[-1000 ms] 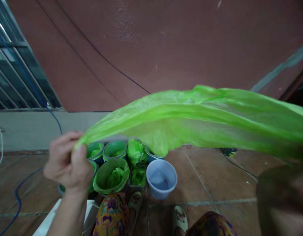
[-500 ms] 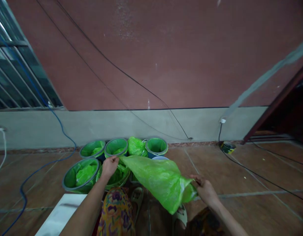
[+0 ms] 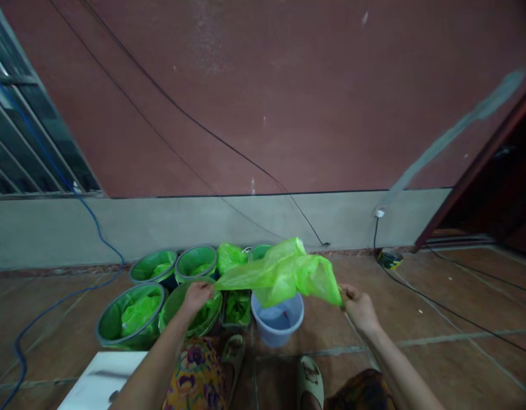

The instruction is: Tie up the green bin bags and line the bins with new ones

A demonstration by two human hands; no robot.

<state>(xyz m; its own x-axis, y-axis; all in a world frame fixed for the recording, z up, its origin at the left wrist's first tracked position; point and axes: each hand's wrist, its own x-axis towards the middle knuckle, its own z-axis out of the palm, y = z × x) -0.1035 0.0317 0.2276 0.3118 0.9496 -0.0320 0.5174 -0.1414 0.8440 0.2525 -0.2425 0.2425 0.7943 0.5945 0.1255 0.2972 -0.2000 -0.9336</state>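
Observation:
A thin green plastic bag [image 3: 284, 270] stretches through the air between my two hands, its middle billowing upward. My left hand [image 3: 198, 296] pinches one end, above a lined green bucket [image 3: 171, 310]. At the other end my right hand [image 3: 357, 307] has its fingers closed on the bag's edge. Beneath the bag stands a light blue-white bucket [image 3: 276, 336] with a small red mark inside. Left of that bucket is a small square bin [image 3: 236, 324] with green plastic in it.
Several bag-lined buckets [image 3: 130, 341] stand on the left, more along the wall [image 3: 194, 222]. A white board [image 3: 104, 376] lies at lower left. A blue cable [image 3: 70, 296] crosses the left floor, a black cable [image 3: 451, 313] the right. A small dark tub [image 3: 390, 259] sits by the wall.
Both hands keep hold of the bag, which has swung upward from its low, drooping position. The light bucket and square bin beneath it have come into view.

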